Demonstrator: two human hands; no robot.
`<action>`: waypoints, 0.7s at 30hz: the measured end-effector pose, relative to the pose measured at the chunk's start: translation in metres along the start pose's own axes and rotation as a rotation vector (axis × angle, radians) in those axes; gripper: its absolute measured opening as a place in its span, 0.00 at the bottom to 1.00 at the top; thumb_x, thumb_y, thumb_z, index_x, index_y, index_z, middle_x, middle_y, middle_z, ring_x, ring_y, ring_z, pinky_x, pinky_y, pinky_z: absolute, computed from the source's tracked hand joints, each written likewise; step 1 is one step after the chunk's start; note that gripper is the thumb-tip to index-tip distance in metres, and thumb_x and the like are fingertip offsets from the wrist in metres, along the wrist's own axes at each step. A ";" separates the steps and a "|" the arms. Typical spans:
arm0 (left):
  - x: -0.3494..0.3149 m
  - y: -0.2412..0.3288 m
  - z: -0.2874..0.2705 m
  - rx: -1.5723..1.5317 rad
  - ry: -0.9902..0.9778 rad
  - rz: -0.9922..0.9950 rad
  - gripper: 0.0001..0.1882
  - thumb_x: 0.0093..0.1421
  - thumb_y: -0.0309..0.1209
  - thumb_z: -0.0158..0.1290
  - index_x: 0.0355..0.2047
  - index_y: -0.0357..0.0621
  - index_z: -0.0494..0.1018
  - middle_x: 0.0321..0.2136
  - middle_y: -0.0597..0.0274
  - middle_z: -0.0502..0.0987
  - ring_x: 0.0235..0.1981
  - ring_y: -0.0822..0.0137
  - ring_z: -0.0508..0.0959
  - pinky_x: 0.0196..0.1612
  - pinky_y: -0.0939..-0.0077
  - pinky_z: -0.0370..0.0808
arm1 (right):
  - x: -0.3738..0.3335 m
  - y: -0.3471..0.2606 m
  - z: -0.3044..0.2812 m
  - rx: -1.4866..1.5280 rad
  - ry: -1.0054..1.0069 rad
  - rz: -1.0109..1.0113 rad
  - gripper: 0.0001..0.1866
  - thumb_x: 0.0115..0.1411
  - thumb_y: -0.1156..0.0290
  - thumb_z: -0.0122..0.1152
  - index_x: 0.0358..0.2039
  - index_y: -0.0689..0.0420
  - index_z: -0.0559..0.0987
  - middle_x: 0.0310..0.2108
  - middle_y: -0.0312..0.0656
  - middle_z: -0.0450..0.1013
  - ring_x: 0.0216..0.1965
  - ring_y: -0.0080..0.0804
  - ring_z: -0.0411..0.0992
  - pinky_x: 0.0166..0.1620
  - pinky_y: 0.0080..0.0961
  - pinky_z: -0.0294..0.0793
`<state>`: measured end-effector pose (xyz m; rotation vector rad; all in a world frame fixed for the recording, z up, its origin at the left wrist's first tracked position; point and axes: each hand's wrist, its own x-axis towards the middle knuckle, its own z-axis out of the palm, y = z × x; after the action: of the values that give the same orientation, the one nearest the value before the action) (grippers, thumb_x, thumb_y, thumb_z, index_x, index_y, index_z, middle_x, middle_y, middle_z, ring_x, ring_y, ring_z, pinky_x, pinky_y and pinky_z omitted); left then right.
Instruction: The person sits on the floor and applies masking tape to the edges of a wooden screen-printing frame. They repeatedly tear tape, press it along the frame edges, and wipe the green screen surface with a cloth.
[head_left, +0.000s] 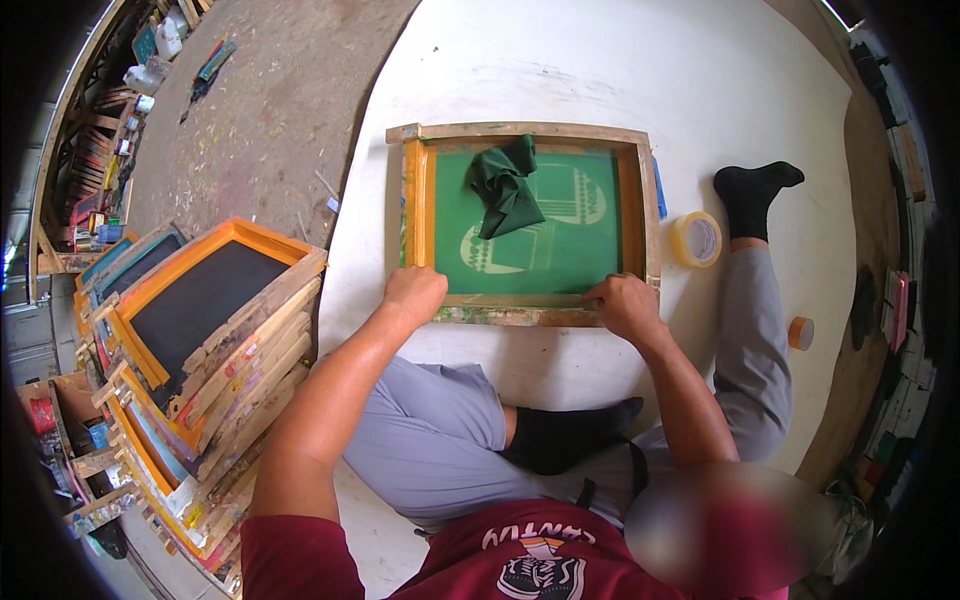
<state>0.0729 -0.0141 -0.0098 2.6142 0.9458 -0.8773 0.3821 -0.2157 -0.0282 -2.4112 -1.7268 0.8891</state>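
A wooden screen printing frame (520, 316) with green mesh lies flat on the white sheet before me. Pale stencil shapes with rounded ends show in its mesh. A crumpled dark green cloth (505, 187) rests on the mesh near the far side. My left hand (415, 293) is closed around the frame's near left corner. At the near right corner, my right hand (625, 303) grips the near rail, fingers curled over its inner edge. Neither hand touches the cloth.
A roll of clear yellowish tape (697, 240) sits right of the frame, with a smaller brown tape roll (801, 333) farther right. Stacked screen frames (205, 310) stand at my left. My stretched leg (750, 330) bounds the right side. Shelves with bottles (140, 80) line the far left.
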 end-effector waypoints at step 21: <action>0.005 0.002 0.005 0.053 -0.020 0.014 0.08 0.62 0.27 0.57 0.33 0.43 0.87 0.34 0.50 0.88 0.37 0.51 0.89 0.38 0.55 0.86 | -0.001 -0.001 0.002 -0.010 0.007 0.001 0.16 0.57 0.73 0.61 0.40 0.43 0.92 0.41 0.47 0.84 0.47 0.49 0.81 0.52 0.44 0.80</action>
<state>0.0748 -0.0147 -0.0165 2.6476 0.9106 -0.9355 0.3796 -0.2171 -0.0291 -2.4186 -1.7322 0.8727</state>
